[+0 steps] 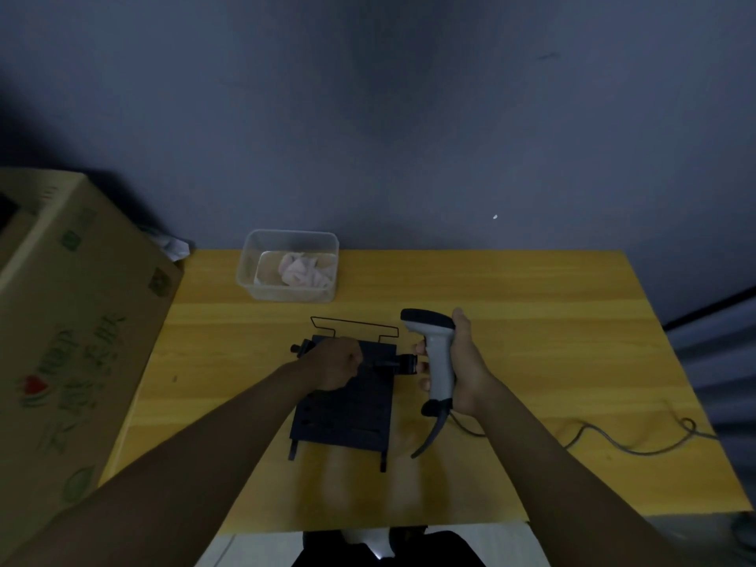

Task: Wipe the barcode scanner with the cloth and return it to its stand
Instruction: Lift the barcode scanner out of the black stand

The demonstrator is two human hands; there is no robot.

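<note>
Head view: right hand [462, 362] wrapped around the handle of the grey barcode scanner [435, 354], held upright above the yellow table [532, 321], just right of the black stand [347, 407]; its cable [613, 439] trails right across the tabletop. Left hand [337, 362] curled into a fist over the stand's upper part; whether it grips anything cannot be told. Pale cloth [302, 270] lies crumpled in the clear plastic container [249, 263] at the far edge. Cardboard box [69, 341] at left.
</note>
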